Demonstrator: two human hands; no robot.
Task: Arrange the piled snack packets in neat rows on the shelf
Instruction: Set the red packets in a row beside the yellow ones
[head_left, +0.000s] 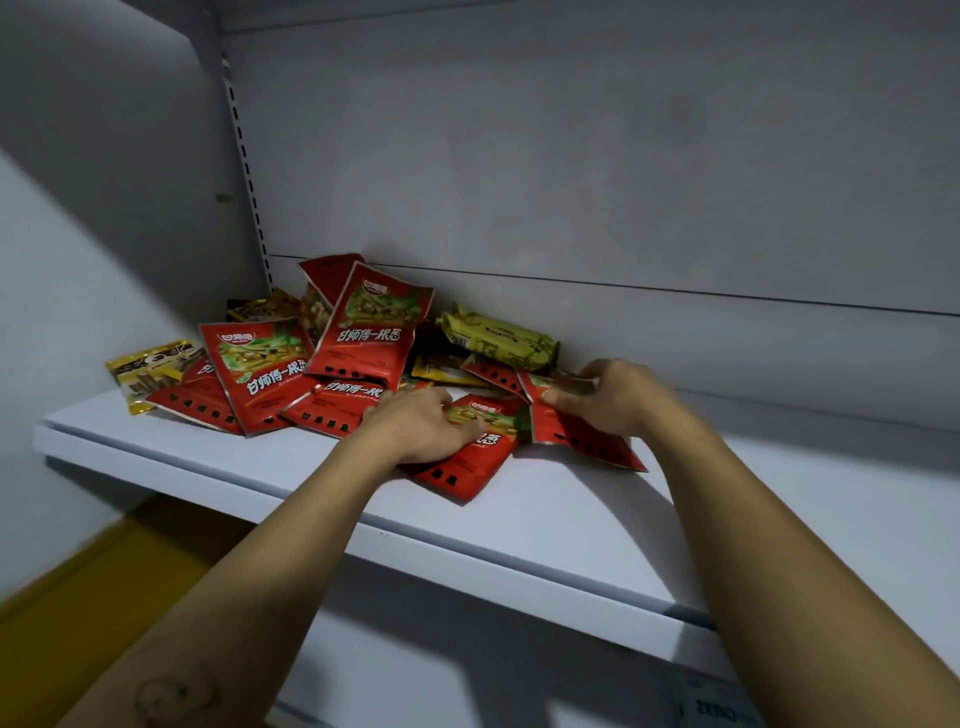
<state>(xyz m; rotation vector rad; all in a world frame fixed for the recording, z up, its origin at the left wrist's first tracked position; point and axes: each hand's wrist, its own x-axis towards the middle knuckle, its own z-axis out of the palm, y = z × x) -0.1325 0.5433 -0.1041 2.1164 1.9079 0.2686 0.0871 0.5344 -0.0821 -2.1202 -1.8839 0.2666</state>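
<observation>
A loose pile of snack packets (363, 332), mostly red with a few yellow ones, lies at the left back of the white shelf (597, 519). My left hand (421, 426) lies palm down on a red packet (467, 457) at the front of the pile, its fingers spread over it. My right hand (613, 395) grips the upper edge of another red packet (587, 436) just to the right, thumb on its face. A green-yellow packet (498, 338) lies behind, against the back wall.
The shelf's right half is bare white surface. A grey back panel (571, 156) and a slotted upright (249, 171) close off the rear. A yellow packet (150, 369) sits at the shelf's left end. Below the front edge is a yellow floor strip (78, 597).
</observation>
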